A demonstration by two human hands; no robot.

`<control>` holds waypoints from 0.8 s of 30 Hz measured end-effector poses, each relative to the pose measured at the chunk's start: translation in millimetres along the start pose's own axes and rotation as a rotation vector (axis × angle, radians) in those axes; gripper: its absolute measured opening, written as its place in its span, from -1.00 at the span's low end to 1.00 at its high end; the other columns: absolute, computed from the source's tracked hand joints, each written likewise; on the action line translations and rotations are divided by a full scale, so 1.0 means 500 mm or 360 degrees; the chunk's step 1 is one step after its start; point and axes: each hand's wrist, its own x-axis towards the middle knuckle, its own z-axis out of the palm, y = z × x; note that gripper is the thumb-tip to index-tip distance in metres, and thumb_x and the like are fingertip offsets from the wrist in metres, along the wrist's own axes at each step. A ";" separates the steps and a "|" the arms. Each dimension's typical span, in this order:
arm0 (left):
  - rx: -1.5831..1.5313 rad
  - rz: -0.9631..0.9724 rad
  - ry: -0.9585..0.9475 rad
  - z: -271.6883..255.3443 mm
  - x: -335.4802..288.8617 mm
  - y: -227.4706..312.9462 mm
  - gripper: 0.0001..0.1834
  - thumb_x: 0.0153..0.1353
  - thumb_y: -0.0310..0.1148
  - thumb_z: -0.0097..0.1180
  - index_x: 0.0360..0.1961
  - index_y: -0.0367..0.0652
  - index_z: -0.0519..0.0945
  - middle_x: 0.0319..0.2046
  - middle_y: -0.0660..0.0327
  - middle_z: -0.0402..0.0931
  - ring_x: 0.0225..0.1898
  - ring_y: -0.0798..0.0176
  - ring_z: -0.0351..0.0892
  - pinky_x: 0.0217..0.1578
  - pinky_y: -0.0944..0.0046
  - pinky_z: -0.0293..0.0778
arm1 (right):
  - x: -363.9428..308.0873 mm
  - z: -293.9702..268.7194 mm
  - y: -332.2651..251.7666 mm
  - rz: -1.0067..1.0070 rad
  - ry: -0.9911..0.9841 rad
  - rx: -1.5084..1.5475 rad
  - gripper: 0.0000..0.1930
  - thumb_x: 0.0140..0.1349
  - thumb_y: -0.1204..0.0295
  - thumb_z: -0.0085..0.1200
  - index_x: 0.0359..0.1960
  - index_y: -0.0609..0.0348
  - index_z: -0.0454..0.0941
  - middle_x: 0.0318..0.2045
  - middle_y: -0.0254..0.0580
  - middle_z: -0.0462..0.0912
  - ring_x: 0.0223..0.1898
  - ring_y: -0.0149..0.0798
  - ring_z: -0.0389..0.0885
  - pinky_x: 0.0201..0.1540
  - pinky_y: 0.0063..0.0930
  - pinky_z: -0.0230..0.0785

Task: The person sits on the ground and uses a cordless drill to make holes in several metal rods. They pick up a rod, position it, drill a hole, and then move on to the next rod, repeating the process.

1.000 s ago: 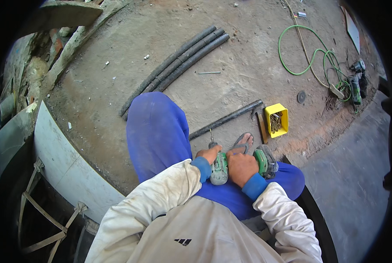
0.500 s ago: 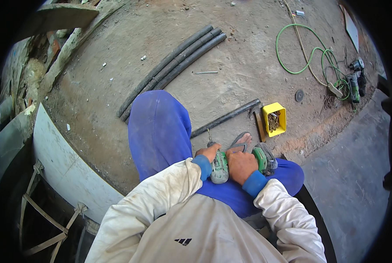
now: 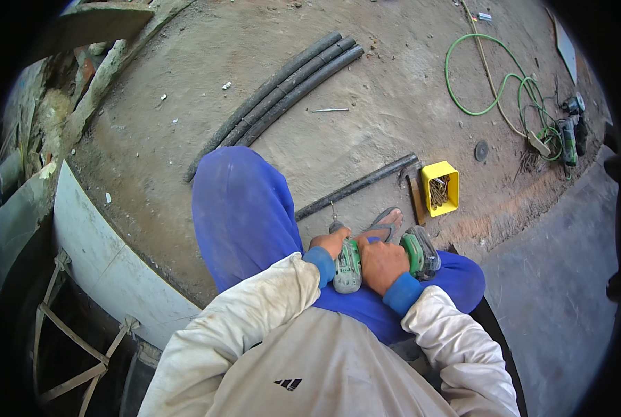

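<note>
A green and grey cordless drill (image 3: 348, 267) lies on its side over my lap, its bit pointing away from me. My left hand (image 3: 330, 242) is closed around the front of it by the chuck. Around its handle wraps my right hand (image 3: 384, 264), with the battery end (image 3: 421, 254) sticking out to the right. Just past the bit, a dark pipe (image 3: 359, 186) rests on the ground, slanting away to the right. A yellow box (image 3: 440, 187) holding several bolts or screws stands beyond my right hand, and a narrow brown bar (image 3: 416, 199) lies against its left side.
Three dark pipes (image 3: 275, 90) lie side by side beyond my left knee. A thin metal rod (image 3: 330, 110) and a dark disc (image 3: 481, 151) are on the dirt. At the right, a green cable (image 3: 456, 97) loops beside an angle grinder (image 3: 569, 139). A white panel (image 3: 109, 257) curves along the left.
The view has shifted slightly, and my left knee has moved a little to the left. Both hands keep the same hold on the drill.
</note>
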 end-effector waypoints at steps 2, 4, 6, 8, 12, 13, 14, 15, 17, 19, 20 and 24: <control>-0.0035 -0.0015 0.0031 0.000 -0.014 0.007 -0.29 0.16 0.14 0.36 -0.15 -0.48 0.76 -0.18 -0.11 0.79 -0.23 -0.01 0.82 -0.12 0.04 0.62 | 0.003 0.001 0.002 -0.0019 -0.0033 -0.0029 -0.80 0.38 0.38 0.01 -0.15 0.16 0.66 -0.36 0.09 0.81 -0.31 0.10 0.85 -0.28 -0.05 0.71; -0.0006 -0.0032 0.0051 0.000 -0.023 0.014 -0.31 0.16 0.12 0.37 -0.16 -0.48 0.76 -0.19 -0.10 0.79 -0.24 -0.01 0.82 -0.13 0.04 0.62 | 0.005 0.002 0.002 -0.0015 -0.0054 -0.0041 -0.80 0.38 0.38 0.01 -0.15 0.16 0.66 -0.36 0.09 0.81 -0.32 0.10 0.85 -0.28 -0.05 0.71; -0.0059 -0.0029 0.0026 0.002 -0.026 0.016 -0.30 0.16 0.12 0.36 -0.15 -0.49 0.76 -0.19 -0.11 0.79 -0.24 -0.01 0.82 -0.12 0.05 0.63 | 0.005 0.004 0.002 0.0020 -0.0054 -0.0047 -0.80 0.38 0.37 0.02 -0.15 0.16 0.67 -0.37 0.08 0.81 -0.32 0.10 0.85 -0.29 -0.05 0.71; -0.0044 -0.0039 0.0026 0.003 -0.021 0.011 -0.29 0.16 0.12 0.36 -0.15 -0.51 0.75 -0.18 -0.13 0.78 -0.23 -0.02 0.82 -0.12 0.05 0.63 | 0.003 0.008 0.001 0.0018 -0.0043 -0.0035 -0.80 0.38 0.37 0.02 -0.16 0.15 0.67 -0.37 0.07 0.81 -0.33 0.10 0.85 -0.29 -0.05 0.71; -0.0012 -0.0023 0.0024 0.006 0.001 -0.005 -0.25 0.16 0.14 0.35 -0.14 -0.55 0.74 -0.17 -0.17 0.78 -0.21 -0.04 0.82 -0.12 0.04 0.63 | 0.002 0.015 0.001 0.0022 -0.0011 -0.0057 -0.80 0.39 0.36 0.01 -0.17 0.14 0.67 -0.37 0.06 0.81 -0.33 0.09 0.85 -0.30 -0.05 0.71; -0.0035 -0.0017 0.0018 0.006 0.006 -0.007 -0.25 0.15 0.14 0.35 -0.14 -0.55 0.73 -0.17 -0.18 0.78 -0.21 -0.04 0.83 -0.12 0.04 0.63 | 0.002 0.017 0.001 0.0018 -0.0023 -0.0045 -0.80 0.38 0.36 0.02 -0.18 0.14 0.67 -0.37 0.05 0.81 -0.34 0.09 0.85 -0.30 -0.05 0.71; -0.0009 -0.0012 0.0018 0.006 0.010 -0.008 -0.24 0.15 0.15 0.35 -0.14 -0.56 0.73 -0.18 -0.18 0.78 -0.20 -0.04 0.83 -0.12 0.04 0.63 | 0.003 0.018 0.001 0.0019 -0.0018 -0.0040 -0.81 0.38 0.36 0.02 -0.18 0.13 0.67 -0.37 0.05 0.81 -0.34 0.08 0.85 -0.30 -0.05 0.71; 0.0015 -0.0005 0.0019 0.005 0.013 -0.009 -0.23 0.15 0.15 0.35 -0.14 -0.56 0.73 -0.18 -0.19 0.78 -0.19 -0.05 0.83 -0.11 0.04 0.64 | 0.003 0.020 0.001 0.0019 -0.0011 -0.0037 -0.81 0.38 0.36 0.02 -0.18 0.13 0.67 -0.37 0.04 0.81 -0.34 0.07 0.85 -0.31 -0.05 0.71; 0.0050 -0.0014 0.0030 0.003 0.014 -0.009 -0.27 0.15 0.13 0.38 -0.16 -0.53 0.74 -0.21 -0.14 0.78 -0.23 -0.01 0.81 -0.16 0.05 0.63 | 0.004 0.024 0.000 0.0003 0.0023 -0.0061 -0.81 0.38 0.36 0.02 -0.19 0.12 0.67 -0.38 0.03 0.81 -0.35 0.06 0.85 -0.32 -0.06 0.70; 0.0062 -0.0023 0.0057 0.001 0.012 -0.010 -0.35 0.17 0.10 0.42 -0.21 -0.45 0.74 -0.26 -0.02 0.77 -0.33 0.08 0.77 -0.25 0.06 0.62 | 0.003 0.029 -0.003 -0.0008 0.0063 -0.0085 -0.82 0.38 0.36 0.03 -0.19 0.10 0.67 -0.39 0.02 0.81 -0.36 0.04 0.85 -0.33 -0.06 0.70; 0.0078 -0.0006 0.0051 0.000 0.011 -0.011 -0.31 0.15 0.12 0.40 -0.20 -0.49 0.74 -0.23 -0.08 0.77 -0.28 0.03 0.79 -0.19 0.05 0.62 | 0.002 0.032 -0.004 -0.0007 0.0086 -0.0097 -0.82 0.38 0.36 0.03 -0.19 0.10 0.67 -0.40 0.01 0.80 -0.37 0.03 0.85 -0.33 -0.07 0.69; 0.0134 0.0046 0.0047 0.000 0.011 -0.016 -0.21 0.13 0.19 0.36 -0.17 -0.57 0.74 -0.17 -0.23 0.78 -0.17 -0.07 0.83 -0.09 0.04 0.64 | -0.002 0.043 -0.005 -0.0007 0.0160 -0.0113 -0.83 0.38 0.36 0.03 -0.21 0.09 0.66 -0.41 0.00 0.80 -0.38 0.01 0.84 -0.35 -0.09 0.69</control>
